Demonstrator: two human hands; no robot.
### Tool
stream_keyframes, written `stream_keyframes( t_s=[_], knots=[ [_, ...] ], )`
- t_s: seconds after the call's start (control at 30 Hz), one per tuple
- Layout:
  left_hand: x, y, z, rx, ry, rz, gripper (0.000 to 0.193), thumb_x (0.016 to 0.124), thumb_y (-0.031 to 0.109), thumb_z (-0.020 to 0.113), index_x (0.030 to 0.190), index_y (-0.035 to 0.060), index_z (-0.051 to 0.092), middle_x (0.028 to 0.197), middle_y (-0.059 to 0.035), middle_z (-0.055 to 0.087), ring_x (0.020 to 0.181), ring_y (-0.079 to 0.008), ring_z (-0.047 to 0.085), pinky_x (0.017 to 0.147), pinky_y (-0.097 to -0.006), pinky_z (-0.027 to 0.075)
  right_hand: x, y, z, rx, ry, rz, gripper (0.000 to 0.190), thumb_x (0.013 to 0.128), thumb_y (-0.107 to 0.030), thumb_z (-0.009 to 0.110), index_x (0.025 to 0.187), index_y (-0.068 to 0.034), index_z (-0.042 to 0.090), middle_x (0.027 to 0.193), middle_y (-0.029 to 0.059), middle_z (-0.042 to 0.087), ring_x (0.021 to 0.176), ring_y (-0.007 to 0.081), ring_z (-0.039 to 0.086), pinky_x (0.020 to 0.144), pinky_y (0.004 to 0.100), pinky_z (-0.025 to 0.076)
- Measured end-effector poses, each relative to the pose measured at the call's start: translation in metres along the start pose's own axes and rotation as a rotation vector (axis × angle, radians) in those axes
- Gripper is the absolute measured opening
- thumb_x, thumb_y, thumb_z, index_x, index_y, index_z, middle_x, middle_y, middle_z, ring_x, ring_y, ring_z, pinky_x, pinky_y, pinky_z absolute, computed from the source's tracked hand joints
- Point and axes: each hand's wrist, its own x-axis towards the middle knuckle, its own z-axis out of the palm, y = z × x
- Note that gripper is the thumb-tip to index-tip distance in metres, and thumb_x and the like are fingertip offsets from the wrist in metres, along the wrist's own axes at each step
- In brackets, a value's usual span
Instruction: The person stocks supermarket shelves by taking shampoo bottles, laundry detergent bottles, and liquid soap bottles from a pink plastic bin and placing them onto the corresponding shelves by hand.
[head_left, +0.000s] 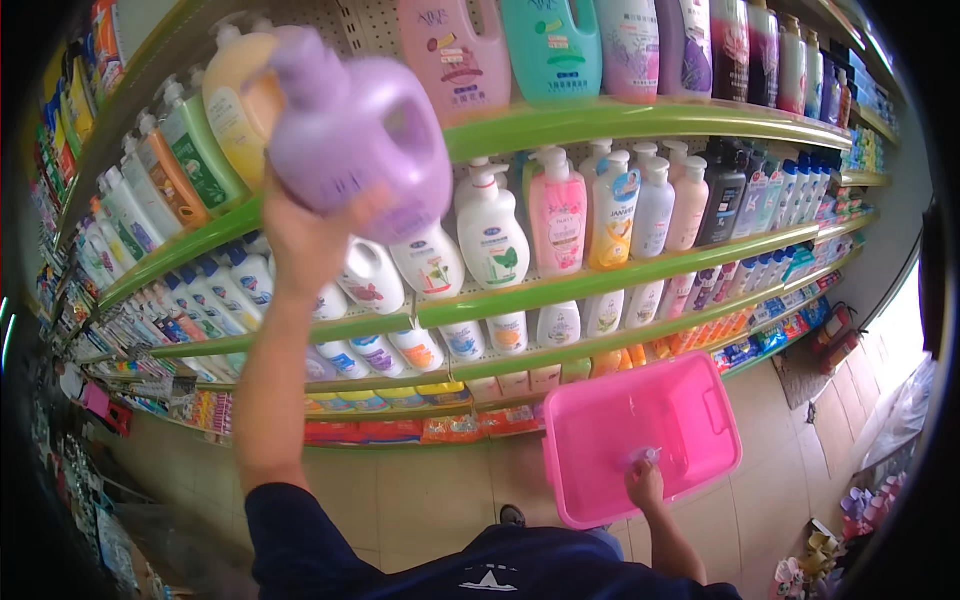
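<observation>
My left hand (300, 236) is raised to the upper shelf and holds a large purple plastic bottle (349, 157) with a moulded side handle. The bottle is tilted and blurred by motion, in front of a yellow pump bottle (240, 97). Low on the right, my right hand (645, 484) is over a pink plastic tub (701, 412). Its fingers pinch a small, partly clear object (646, 454), too small to identify. The tub's floor and far wall show behind that hand.
Green-edged shelves (645, 124) curve across the view, filled with bottles. At upper centre stand a pink jug (454, 60) and a teal jug (551, 52). White pump bottles (493, 232) line the tier below. Fire extinguishers (840, 349) are at far right, slippers (862, 510) at lower right.
</observation>
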Motion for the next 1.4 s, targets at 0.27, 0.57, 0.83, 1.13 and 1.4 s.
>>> stream_keyframes(
  t_s=[0.27,0.57,0.83,1.13,1.4],
  knots=[
    [0.087,-0.037,-0.026,0.135,-0.008,0.165,0.065,0.075,0.014,0.083,0.126,-0.0007,0.046,0.114,-0.0106,0.06,0.101,-0.0169,0.061,0.087,-0.0314,0.052,-0.025,0.015,0.069,-0.068,-0.048,0.07,0.025,0.083,-0.026,0.06,0.093,-0.004,0.064,0.101,0.0206,0.063,0.102,0.0399,0.058,0.087,0.0503,0.05],
    [0.126,-0.067,-0.022,0.119,-0.045,0.072,0.065,0.076,0.018,0.083,0.124,-0.0037,0.045,0.111,-0.0137,0.062,0.1,-0.0187,0.063,0.087,-0.0341,0.053,-0.055,0.028,0.089,-0.26,-0.344,0.095,0.03,0.081,-0.036,0.063,0.099,-0.013,0.071,0.112,0.0139,0.067,0.115,0.0323,0.058,0.103,0.0448,0.043],
    [0.143,-0.092,-0.018,0.192,-0.171,-0.085,0.07,0.073,0.011,0.082,0.128,-0.0037,0.042,0.115,-0.0181,0.061,0.104,-0.025,0.062,0.092,-0.0364,0.051,-0.051,0.01,0.08,-0.344,-0.42,0.196,0.036,0.081,-0.039,0.061,0.105,-0.014,0.072,0.114,0.0128,0.067,0.12,0.0303,0.056,0.103,0.0452,0.042],
    [0.188,-0.082,-0.019,0.937,-0.259,-0.108,0.09,0.068,0.019,0.086,0.138,-0.0056,0.035,0.133,-0.0299,0.048,0.124,-0.0382,0.051,0.102,-0.0405,0.045,-0.047,0.006,0.077,-0.392,-0.502,0.234,0.034,0.081,-0.04,0.059,0.101,-0.017,0.073,0.103,0.011,0.071,0.106,0.0304,0.065,0.094,0.0428,0.049],
    [0.223,-0.043,-0.014,1.399,-0.588,-0.188,0.109,0.059,0.031,0.091,0.137,-0.0162,0.031,0.118,-0.033,0.06,0.113,-0.0414,0.06,0.097,-0.0384,0.049,-0.051,0.002,0.074,-0.39,-0.458,0.204,0.036,0.083,-0.041,0.057,0.102,-0.016,0.073,0.104,0.0131,0.071,0.106,0.0302,0.065,0.093,0.0446,0.048]
  ],
)
